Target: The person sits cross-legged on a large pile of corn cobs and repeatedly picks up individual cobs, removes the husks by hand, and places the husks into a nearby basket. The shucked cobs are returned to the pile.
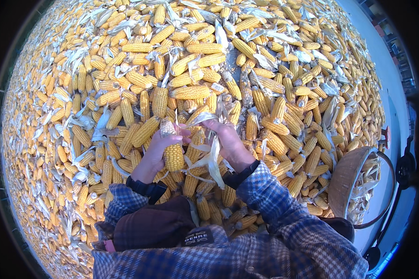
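Note:
An ear of corn [174, 156], yellow with a pale tip pointing away from me, is gripped in my left hand [162, 148], the fingers wrapped round it. Just to the right, my right hand [227, 142] is closed on dry corn husk [212, 163]. Pale strips of the husk hang below that hand, and one strip reaches left toward the ear. Whether the husk still joins the ear I cannot tell. Both hands are above a wide heap of husked ears [191, 92] that surrounds them.
Loose dry husks [101, 124] lie scattered over the heap. A woven basket [348, 179] with a curved handle stands at the right, with husks in it. Beyond the heap at the right is pale ground [392, 109]. A gap between ears shows grey ground near the top middle.

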Motion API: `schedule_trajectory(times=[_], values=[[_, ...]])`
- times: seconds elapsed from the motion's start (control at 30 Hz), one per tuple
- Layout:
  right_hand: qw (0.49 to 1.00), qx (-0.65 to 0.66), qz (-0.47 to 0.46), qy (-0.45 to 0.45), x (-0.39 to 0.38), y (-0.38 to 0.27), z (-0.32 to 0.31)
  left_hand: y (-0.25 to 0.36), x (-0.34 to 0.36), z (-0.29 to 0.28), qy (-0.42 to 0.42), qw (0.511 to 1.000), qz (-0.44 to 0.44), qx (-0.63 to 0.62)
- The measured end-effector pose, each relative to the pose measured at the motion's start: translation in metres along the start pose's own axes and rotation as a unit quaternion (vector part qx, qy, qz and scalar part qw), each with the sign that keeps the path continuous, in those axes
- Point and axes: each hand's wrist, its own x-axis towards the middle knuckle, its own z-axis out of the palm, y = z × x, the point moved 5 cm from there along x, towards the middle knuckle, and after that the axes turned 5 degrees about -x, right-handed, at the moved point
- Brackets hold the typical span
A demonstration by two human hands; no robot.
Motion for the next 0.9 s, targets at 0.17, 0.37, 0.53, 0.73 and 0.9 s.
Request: schedule_trajectory(times=[0.17,0.37,0.53,0.73,0.9], values=[[0.990,0.131,-0.038,0.029,-0.013,-0.098,-0.050,-0.010,0.008,-0.037,0.150,0.987,-0.049,0.017],[0.766,-0.439,-0.302,0.359,-0.145,-0.340,-0.223,-0.002,0.013,-0.085,0.112,0.980,0.060,0.154],[0.389,-0.720,-0.194,0.541,-0.341,-0.416,-0.356,-0.005,0.005,-0.124,0.214,0.823,0.105,0.515],[0.429,-0.703,0.396,0.406,-0.496,-0.306,-0.503,-0.001,0.006,-0.110,0.219,0.843,0.103,0.480],[0.461,-0.756,0.139,0.445,-0.430,-0.279,-0.477,0.005,0.020,-0.070,0.185,0.982,-0.025,0.021]])
